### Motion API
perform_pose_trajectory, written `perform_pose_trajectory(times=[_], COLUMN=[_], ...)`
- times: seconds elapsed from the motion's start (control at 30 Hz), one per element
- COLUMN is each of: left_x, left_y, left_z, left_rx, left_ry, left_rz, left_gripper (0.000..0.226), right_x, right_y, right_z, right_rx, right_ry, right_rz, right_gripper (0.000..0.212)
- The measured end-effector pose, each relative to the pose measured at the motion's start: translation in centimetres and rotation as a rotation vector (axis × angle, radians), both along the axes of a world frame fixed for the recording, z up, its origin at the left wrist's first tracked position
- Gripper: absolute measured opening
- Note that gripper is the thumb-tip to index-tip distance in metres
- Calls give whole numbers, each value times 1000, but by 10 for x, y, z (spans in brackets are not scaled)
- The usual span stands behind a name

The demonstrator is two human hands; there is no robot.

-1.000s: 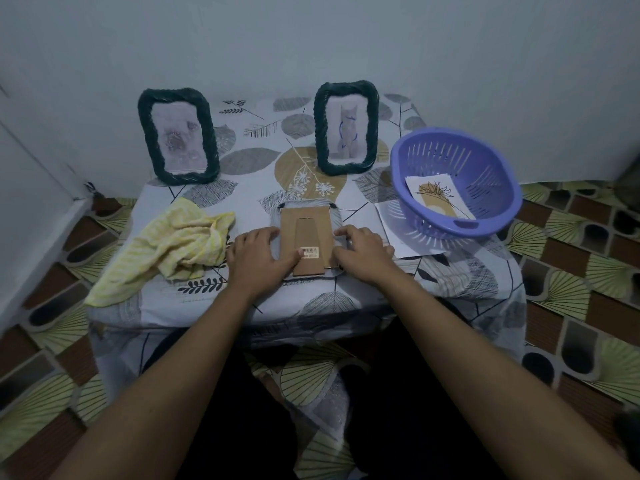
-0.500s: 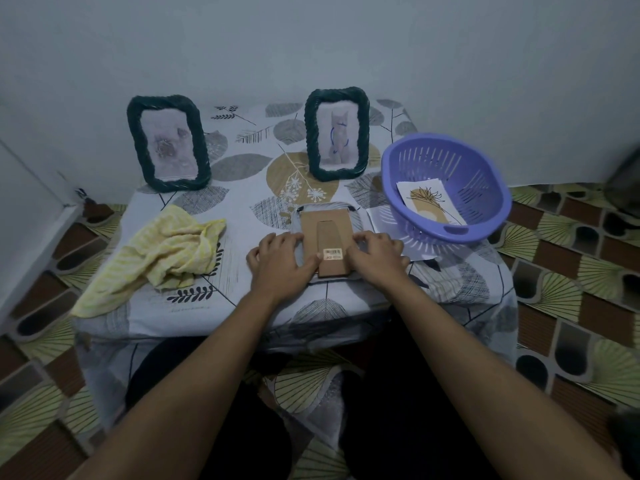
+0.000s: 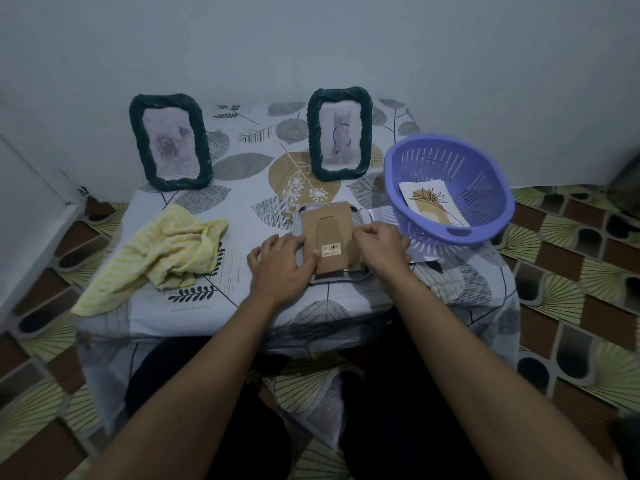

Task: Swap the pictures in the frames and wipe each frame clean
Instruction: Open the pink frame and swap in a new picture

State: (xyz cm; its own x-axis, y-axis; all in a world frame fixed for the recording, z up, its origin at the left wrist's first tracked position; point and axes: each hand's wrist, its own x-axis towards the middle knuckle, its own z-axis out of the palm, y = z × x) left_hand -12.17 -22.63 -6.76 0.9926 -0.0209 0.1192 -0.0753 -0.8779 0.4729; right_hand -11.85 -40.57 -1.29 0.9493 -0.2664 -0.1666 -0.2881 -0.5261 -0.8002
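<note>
Face-down frame [image 3: 327, 242] lies flat on the table [image 3: 242, 168], near edge, centre, right in front of me. Brown cardboard back with its stand flap faces up; barcode sticker [image 3: 330, 251] on the flap's near end.

My left hand [image 3: 280, 268] rests on the frame's left side, fingers fairly straight and laid flat, thumb pressing on the cardboard near the sticker. It holds nothing, just presses down. My right hand [image 3: 379, 245] is at the frame's right edge, fingers curled, tips pinching at the edge of the backing. Cannot tell exactly what the tips catch.

Left standing frame [image 3: 169, 142], dark green twisted rim, is upright at the far left of the table, blurry grey picture inside. Right standing frame [image 3: 339, 133], same style, is upright at far centre, with a grey cat picture.

Yellow cloth [image 3: 166, 251] is crumpled at near left, one corner hanging over the table's edge, apart from my left hand.

Purple basket [image 3: 460, 233] sits on the right, just beside my right hand. A loose picture [image 3: 433, 202] with a tan shape and plant drawing lies inside it. A white sheet [image 3: 379, 214] pokes out from under the basket, touching the table.
</note>
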Motion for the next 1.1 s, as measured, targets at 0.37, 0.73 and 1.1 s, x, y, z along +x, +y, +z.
perform_pose_trajectory(times=[0.37,0.73,1.1], left_x=[-1,-3,-3], left_y=[0,-2,45], left_z=[1,14,29], left_rx=[-14,-154,-863], left_ry=[-2,75,84], left_rz=[-6,74,321], left_gripper=[61,45,41], right_x=[1,3,-1], right_y=[5,12,68], right_z=[4,5,13], right_rx=[-14,162,219], right_ry=[-68,-181,-160], right_rz=[21,28,153], right_gripper=[29,23,33])
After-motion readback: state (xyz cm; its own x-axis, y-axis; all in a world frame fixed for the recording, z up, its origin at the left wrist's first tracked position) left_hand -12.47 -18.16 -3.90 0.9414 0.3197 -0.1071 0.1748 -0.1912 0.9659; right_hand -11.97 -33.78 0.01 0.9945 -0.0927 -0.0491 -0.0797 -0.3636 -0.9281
